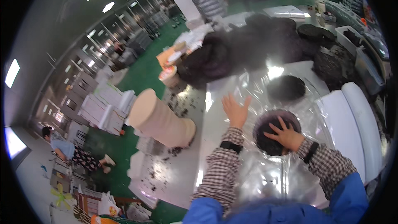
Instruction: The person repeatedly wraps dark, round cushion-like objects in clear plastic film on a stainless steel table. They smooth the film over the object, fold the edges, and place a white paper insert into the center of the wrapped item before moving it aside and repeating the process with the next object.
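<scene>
My right hand (288,136) has its fingers spread over a dark, nearly black round mass (269,143). That mass sits inside a round purplish rim (259,120), perhaps a bowl. My left hand (236,108) is open, fingers apart, over the clear plastic film (248,168) just left of the rim; whether it touches the film I cannot tell. A second dark round cake (287,88) lies on the film farther away. Both forearms wear checked sleeve covers with dark bands at the wrists.
A large dark steaming heap (248,45) covers the table's far side. At left stands a tall stack of pale tan containers (159,118), beside a small tub (168,76). White rolls (360,128) lie at right, near a white bin (347,37). Another person (68,147) is far left.
</scene>
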Demonstrator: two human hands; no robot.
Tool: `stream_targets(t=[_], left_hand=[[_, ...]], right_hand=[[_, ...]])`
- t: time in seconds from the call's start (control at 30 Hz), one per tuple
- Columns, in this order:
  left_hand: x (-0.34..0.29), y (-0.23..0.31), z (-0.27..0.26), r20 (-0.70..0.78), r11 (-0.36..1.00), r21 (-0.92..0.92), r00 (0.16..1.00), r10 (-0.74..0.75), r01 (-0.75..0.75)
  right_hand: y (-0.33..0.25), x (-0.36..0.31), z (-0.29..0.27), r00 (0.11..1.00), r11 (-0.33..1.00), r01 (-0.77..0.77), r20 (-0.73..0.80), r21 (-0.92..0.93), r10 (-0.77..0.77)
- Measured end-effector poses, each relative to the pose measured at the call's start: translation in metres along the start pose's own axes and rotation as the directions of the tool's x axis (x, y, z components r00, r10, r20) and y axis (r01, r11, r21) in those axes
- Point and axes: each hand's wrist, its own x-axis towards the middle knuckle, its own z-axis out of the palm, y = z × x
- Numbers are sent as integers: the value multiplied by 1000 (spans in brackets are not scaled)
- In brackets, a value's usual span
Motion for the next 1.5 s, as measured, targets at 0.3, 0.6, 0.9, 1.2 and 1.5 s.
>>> stream_targets(t=[0.3,0.6,0.9,1.2,1.5], left_hand=[[-15,24,-47,8,992,-126,1000,10,-9],[-23,3,-34,-184,841,531,955,233,-103],[-74,21,-24,396,901,-365,837,376,-232],[-82,22,-28,331,910,-196,849,412,-365],[-74,50,-30,370,913,-333,858,357,-236]], right_hand=[[-6,3,10,993,994,-51,107,101,41],[9,8,-6,976,973,-52,217,223,3],[160,61,-16,804,898,-439,-447,0,393],[138,59,-28,841,849,-527,174,45,512],[196,49,2,747,862,-486,-445,140,494]])
